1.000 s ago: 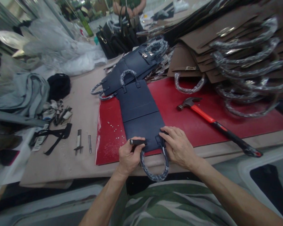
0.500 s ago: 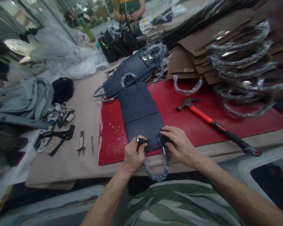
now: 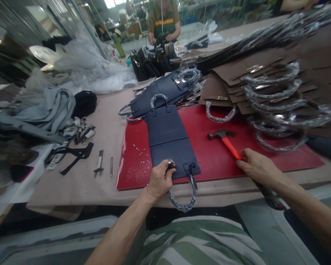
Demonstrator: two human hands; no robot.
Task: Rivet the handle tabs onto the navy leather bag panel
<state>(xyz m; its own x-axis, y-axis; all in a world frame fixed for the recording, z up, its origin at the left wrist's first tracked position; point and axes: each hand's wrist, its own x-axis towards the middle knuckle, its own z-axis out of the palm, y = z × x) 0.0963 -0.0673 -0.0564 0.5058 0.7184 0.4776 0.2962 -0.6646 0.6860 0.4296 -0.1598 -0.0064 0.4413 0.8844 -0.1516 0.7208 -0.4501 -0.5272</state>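
Observation:
My left hand point(image 3: 159, 179) is closed around a short metal punch point(image 3: 170, 162), its round top showing above the fingers. It rests at the near end of a flat navy bag panel point(image 3: 169, 136), beside the base of a plastic-wrapped handle point(image 3: 183, 207) that loops over the table's edge. The panel's far end carries another wrapped handle point(image 3: 159, 96). Off to the right, my right hand point(image 3: 257, 165) grips a claw hammer point(image 3: 231, 147) by its red and black handle; the hammer head lies over the red board point(image 3: 206, 121).
Brown bag panels point(image 3: 264, 81) with wrapped handles are piled at the right. More navy panels point(image 3: 154, 90) lie behind. Small studs point(image 3: 142, 152) dot the board's left part. A thin metal rod point(image 3: 111, 167) lies at left. Across the table stands a person point(image 3: 164, 25).
My right hand has left the handle base on the navy panel and moved right, onto the hammer's handle. My left hand stays with the punch. The camera view has tilted up slightly.

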